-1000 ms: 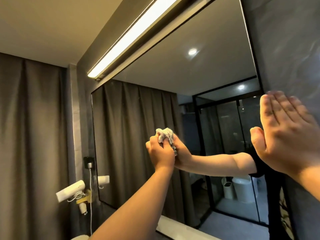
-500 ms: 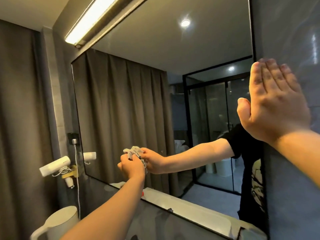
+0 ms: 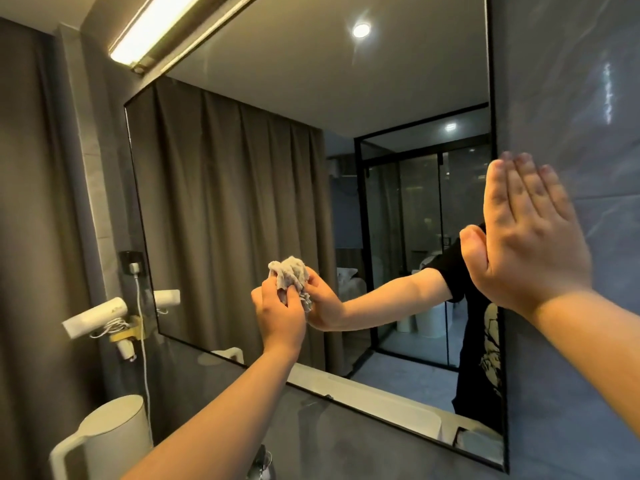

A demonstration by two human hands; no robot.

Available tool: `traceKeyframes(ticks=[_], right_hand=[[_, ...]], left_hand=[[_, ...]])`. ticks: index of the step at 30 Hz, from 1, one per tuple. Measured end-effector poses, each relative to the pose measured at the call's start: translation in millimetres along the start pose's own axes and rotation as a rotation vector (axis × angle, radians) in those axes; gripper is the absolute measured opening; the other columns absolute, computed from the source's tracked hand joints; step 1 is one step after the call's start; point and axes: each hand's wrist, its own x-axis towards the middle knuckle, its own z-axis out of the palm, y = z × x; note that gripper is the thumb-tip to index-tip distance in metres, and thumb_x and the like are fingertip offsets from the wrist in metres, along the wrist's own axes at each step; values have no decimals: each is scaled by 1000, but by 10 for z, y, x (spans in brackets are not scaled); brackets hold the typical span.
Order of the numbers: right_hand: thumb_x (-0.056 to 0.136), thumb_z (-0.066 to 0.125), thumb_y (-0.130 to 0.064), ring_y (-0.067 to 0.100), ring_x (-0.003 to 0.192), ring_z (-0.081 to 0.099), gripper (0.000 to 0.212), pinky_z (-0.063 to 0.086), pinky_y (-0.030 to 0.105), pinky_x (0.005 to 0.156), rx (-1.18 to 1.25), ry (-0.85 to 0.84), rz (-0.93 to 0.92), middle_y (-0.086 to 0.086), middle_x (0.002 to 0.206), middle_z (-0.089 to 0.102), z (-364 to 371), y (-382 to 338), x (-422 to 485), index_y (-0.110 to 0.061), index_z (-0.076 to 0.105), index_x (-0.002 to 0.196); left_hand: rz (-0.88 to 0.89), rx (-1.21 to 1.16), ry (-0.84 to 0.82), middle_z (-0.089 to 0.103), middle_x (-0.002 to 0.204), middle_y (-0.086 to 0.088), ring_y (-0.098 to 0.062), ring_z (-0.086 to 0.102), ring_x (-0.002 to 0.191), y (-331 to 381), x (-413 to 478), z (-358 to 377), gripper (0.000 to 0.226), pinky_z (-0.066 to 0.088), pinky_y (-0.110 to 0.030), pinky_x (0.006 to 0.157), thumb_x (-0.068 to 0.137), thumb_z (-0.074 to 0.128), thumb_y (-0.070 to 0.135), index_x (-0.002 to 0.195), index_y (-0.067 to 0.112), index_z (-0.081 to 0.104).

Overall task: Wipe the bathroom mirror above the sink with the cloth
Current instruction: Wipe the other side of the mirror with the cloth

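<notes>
The large black-framed mirror (image 3: 242, 185) fills the wall ahead. My left hand (image 3: 278, 311) grips a crumpled grey-white cloth (image 3: 289, 273) and presses it against the lower middle of the glass; the hand and cloth are doubled in the reflection. My right hand (image 3: 526, 237) lies flat, fingers straight and together, on the grey tiled wall just right of the mirror's right edge.
A white hair dryer (image 3: 95, 317) hangs in a yellow holder left of the mirror, its cord running down from a wall socket (image 3: 131, 266). A white kettle (image 3: 104, 434) stands at bottom left. A light bar (image 3: 156, 32) glows above. A faucet top (image 3: 261, 465) shows at the bottom edge.
My left hand with the cloth went down the glass from mid-height to the lower part, then came slightly right and up. The view tilted downward. My right hand stayed flat on the wall.
</notes>
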Motion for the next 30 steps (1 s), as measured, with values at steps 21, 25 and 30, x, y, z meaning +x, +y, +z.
traceKeyframes(ticks=[21, 25, 30], right_hand=[[92, 30, -39, 39, 150, 16, 77, 3, 44, 125, 9, 28, 0, 30, 158, 21, 27, 3, -62, 7, 17, 153], [92, 30, -39, 39, 150, 16, 77, 4, 45, 125, 14, 33, 0, 30, 158, 21, 29, 4, -61, 7, 17, 153], [92, 32, -38, 39, 150, 17, 77, 6, 46, 125, 17, 34, -3, 30, 158, 21, 25, 4, -63, 7, 18, 153]], left_hand=[[-285, -78, 106, 51, 105, -6, -22, 53, 89, -202, -113, 39, 17, 40, -28, 73, 92, 54, 22, 106, 12, 54], [-73, -103, 41, 45, 102, -1, -7, 50, 80, 105, -262, 122, 16, 35, -5, 61, 93, 57, 21, 105, 11, 53], [291, -115, -60, 44, 97, 4, -6, 53, 83, 384, -595, 227, 22, 46, -10, 66, 93, 54, 32, 106, 15, 59]])
